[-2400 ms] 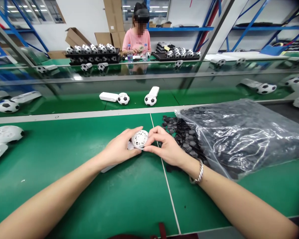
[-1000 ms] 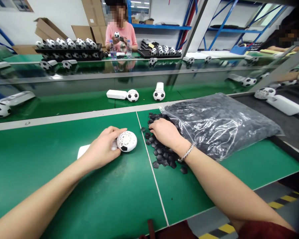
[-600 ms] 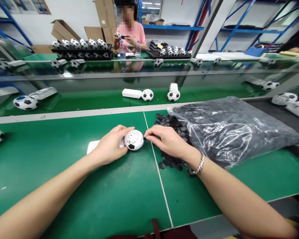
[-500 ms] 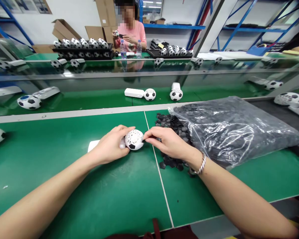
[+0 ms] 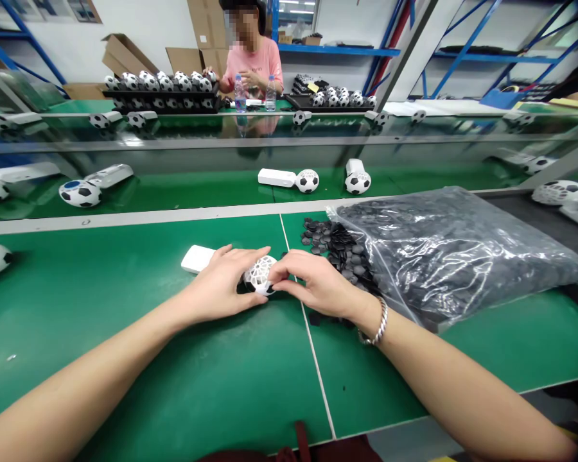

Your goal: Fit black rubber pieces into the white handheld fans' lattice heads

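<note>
Fingertips of the right hand (image 5: pixel 318 282) draw together at the right side of a white plastic latticed ball with black patches (image 5: pixel 259 273), which the left hand (image 5: pixel 216 282) clasps between thumb and fingers. A dark spot shows at the right fingertips; whether it is a loose piece in their pinch or a patch on the ball, one cannot tell.

Fine work at this edge would seem to call for a firm left grip with the thumb kept below the contact point, light and square fingertip pressure, and no leaning on the thin lattice ribs. A tilted push could make the ball roll in the grip.

Behind the left hand, a white block-shaped handle (image 5: pixel 197 258) reaches out to the left over the green bench (image 5: pixel 149 385). Close by the right hand, whose wrist bears a silver twisted bracelet (image 5: pixel 381 324), lies a heap of small flat black pieces (image 5: pixel 354 260), within easy reach, beside a large clear plastic bag full of dark pieces (image 5: pixel 467 250).

Farther ahead of the hands, past a pale rail (image 5: pixel 212 213), two football-patterned balls with white handles (image 5: pixel 308 181) (image 5: pixel 358 182) lie on a green surface. Beyond, a person in a pink shirt (image 5: pixel 260 61) sits behind two clear bottles (image 5: pixel 240 96) (image 5: pixel 270 96), near stacked black trays of similar balls (image 5: pixel 164 102).
</note>
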A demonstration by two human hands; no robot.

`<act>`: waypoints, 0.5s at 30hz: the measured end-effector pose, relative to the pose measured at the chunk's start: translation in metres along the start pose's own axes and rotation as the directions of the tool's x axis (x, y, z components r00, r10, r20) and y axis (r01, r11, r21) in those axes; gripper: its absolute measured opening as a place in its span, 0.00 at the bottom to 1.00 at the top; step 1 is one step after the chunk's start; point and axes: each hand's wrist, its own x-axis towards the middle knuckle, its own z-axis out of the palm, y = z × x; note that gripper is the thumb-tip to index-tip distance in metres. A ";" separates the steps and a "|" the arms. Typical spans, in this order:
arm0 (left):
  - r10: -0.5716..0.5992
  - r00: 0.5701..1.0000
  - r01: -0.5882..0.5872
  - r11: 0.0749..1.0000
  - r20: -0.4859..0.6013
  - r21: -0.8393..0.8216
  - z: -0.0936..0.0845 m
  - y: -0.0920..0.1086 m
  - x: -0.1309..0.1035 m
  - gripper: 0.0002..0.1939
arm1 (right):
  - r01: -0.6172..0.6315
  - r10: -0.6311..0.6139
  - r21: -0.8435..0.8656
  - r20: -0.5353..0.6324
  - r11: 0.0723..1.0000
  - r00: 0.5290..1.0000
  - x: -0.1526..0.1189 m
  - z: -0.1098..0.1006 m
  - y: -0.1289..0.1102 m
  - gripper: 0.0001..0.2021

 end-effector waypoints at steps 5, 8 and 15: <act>-0.019 0.997 0.016 0.999 -0.077 -0.052 0.003 0.002 0.001 0.33 | -0.077 0.084 0.090 -0.079 0.993 0.993 -0.001 0.006 0.001 0.03; 0.004 0.994 -0.006 1.000 -0.109 -0.018 0.005 0.003 0.001 0.30 | -0.089 0.105 0.132 -0.113 0.987 0.988 -0.001 0.009 0.006 0.03; 0.057 0.989 -0.054 0.998 -0.133 0.020 0.007 0.006 0.002 0.25 | -0.189 0.217 0.287 -0.072 0.939 0.973 -0.002 0.015 0.019 0.13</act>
